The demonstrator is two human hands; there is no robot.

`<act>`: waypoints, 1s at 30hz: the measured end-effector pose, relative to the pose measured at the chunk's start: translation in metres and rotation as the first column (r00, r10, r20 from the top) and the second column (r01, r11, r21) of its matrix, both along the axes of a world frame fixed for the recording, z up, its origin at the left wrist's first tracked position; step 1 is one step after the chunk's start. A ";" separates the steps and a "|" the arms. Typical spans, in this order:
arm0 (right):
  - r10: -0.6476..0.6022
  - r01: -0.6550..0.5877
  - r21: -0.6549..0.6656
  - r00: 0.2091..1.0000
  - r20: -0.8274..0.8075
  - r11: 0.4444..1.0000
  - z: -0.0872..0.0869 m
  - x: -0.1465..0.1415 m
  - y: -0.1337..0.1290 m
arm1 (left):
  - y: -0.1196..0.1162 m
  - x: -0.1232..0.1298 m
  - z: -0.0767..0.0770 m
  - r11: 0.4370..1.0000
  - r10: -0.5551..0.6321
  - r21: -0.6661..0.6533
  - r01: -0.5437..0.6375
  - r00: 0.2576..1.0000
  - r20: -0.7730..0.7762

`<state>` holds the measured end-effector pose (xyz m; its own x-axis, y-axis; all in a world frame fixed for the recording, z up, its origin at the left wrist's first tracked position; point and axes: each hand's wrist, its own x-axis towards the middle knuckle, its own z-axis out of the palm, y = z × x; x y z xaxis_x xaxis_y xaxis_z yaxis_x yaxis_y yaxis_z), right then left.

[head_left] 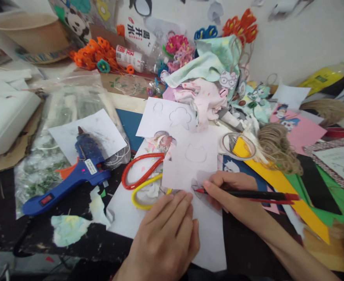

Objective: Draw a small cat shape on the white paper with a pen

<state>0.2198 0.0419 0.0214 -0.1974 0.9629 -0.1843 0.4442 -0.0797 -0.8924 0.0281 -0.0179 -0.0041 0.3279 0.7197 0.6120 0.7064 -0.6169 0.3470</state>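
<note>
My right hand (230, 191) is closed around a black-and-red pen (259, 194), its red tip at a small sketched mark on a white paper (207, 230). Fingers together and fairly flat, my left hand (167, 234) presses on the paper's left part. Above the hands, a faint cat-head outline (195, 153) shows on the sheet. A further paper (166, 117) with a cloud-like drawing lies behind it. Scissors with one red handle (142, 185) and one yellow handle (135, 199) rest left of the paper, their blades hidden.
A blue glue gun (87, 168) lies at left on white paper. Fabric scraps (69, 230) sit near the front edge. Twine (277, 146), a tape roll (238, 146) and a yellow strip (289, 191) are at right. Cloth (207, 97) and yarn flowers (96, 54) are piled behind.
</note>
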 end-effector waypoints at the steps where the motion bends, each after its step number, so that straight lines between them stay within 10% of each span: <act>1: 0.013 -0.013 0.016 1.000 0.013 1.000 0.000 0.000 0.000 | 0.000 -0.001 0.000 1.000 0.000 0.002 0.000 1.000 -0.001; 30: 0.030 -0.031 0.025 0.999 0.044 0.999 0.000 0.002 0.000 | 0.002 -0.001 0.002 1.000 0.004 -0.003 -0.004 1.000 -0.002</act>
